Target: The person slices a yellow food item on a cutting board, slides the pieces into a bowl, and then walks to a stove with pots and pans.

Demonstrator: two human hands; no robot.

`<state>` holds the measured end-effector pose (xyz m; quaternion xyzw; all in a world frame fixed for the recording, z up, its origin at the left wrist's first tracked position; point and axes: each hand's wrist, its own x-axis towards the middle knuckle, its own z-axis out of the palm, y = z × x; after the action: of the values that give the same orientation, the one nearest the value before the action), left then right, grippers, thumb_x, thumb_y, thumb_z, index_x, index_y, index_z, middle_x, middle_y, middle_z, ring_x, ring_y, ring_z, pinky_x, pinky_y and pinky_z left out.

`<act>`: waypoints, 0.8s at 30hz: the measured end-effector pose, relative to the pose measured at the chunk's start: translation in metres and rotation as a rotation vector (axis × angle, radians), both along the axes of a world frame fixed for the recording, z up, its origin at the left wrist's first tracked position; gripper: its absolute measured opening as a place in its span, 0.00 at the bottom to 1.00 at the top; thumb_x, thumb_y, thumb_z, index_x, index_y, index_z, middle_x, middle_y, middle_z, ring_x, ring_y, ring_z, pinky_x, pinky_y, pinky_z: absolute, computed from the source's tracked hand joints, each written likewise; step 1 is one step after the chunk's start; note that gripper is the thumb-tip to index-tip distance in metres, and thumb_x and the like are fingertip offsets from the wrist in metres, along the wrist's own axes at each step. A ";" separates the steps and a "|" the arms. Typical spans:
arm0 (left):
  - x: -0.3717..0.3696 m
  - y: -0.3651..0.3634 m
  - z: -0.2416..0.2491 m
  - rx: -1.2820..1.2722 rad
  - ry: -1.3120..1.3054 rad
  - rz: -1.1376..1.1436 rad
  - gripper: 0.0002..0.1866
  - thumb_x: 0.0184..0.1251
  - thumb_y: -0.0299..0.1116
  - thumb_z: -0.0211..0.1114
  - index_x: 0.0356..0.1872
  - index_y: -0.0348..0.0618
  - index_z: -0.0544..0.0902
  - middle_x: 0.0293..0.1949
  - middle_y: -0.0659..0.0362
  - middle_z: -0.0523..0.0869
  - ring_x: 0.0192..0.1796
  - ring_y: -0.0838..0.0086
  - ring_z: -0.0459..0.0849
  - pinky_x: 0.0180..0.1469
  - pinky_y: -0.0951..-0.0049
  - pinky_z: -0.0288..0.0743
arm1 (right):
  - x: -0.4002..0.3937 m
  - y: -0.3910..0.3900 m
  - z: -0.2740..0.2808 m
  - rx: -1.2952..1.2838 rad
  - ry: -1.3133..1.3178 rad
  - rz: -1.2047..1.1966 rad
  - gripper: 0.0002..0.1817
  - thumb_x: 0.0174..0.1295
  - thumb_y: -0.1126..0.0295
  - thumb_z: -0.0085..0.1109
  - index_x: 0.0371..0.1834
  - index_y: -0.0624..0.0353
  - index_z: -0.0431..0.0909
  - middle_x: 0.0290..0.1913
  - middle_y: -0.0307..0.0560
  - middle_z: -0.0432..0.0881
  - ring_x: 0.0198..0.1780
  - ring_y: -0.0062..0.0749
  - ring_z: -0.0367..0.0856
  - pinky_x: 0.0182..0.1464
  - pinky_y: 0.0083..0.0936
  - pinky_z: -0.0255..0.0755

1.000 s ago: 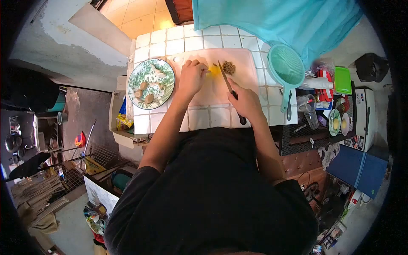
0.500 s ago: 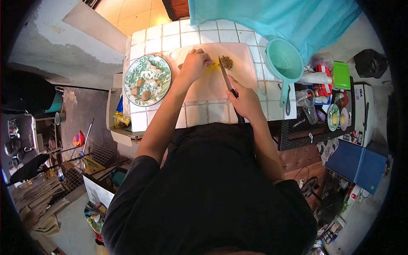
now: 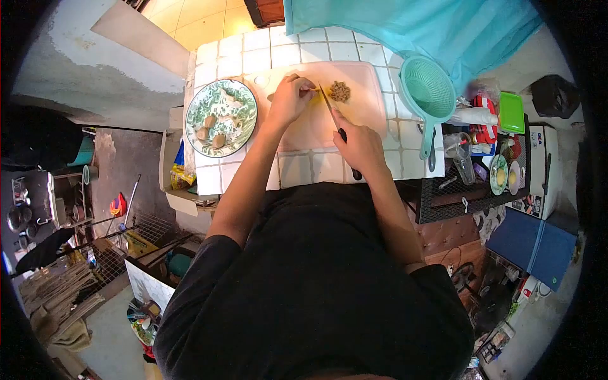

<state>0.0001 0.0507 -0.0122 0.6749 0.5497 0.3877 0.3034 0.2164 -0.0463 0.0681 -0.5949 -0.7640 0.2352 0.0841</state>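
My right hand (image 3: 361,147) is wrapped round the dark handle of a kitchen knife (image 3: 327,103). Its blade points away from me over the pale cutting board (image 3: 297,136), close to my left fingertips. My left hand (image 3: 292,101) is closed at the fingertips on a small yellow-orange piece (image 3: 315,89), partly hidden by the fingers. Yellow stains show on the board there. Just right of the blade lies a pile of finely chopped brown bits (image 3: 340,92). A green-patterned plate (image 3: 197,140) on the left holds several brown chunks (image 3: 218,140) and some pale pieces (image 3: 229,99).
A turquoise strainer (image 3: 423,85) lies on the white tiled counter (image 3: 405,164) at the right, with a dark-handled utensil (image 3: 432,152) beside it. A turquoise curtain (image 3: 405,25) hangs behind. Further right, a black rack (image 3: 437,199) carries cups and small plates.
The knife and my right hand have shifted slightly left, bringing the blade nearer my left fingertips. More of the chopped pile shows beside the blade.
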 end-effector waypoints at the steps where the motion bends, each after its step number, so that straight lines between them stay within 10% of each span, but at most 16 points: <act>1: 0.000 0.001 -0.004 0.047 0.044 0.000 0.07 0.60 0.25 0.77 0.40 0.38 0.92 0.39 0.52 0.89 0.44 0.55 0.87 0.53 0.59 0.83 | -0.001 0.000 0.002 0.006 0.000 0.011 0.32 0.71 0.60 0.60 0.80 0.47 0.74 0.33 0.59 0.89 0.36 0.57 0.90 0.45 0.53 0.83; 24: -0.001 0.000 -0.004 0.067 0.140 -0.019 0.06 0.67 0.25 0.75 0.43 0.38 0.92 0.42 0.52 0.87 0.45 0.62 0.90 0.50 0.68 0.88 | -0.002 0.004 0.003 -0.076 -0.086 0.027 0.33 0.72 0.58 0.63 0.82 0.40 0.73 0.32 0.59 0.89 0.38 0.58 0.89 0.47 0.52 0.82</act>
<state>-0.0008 0.0510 -0.0167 0.7152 0.5499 0.3551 0.2450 0.2145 -0.0419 0.0711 -0.5969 -0.7654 0.2392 0.0252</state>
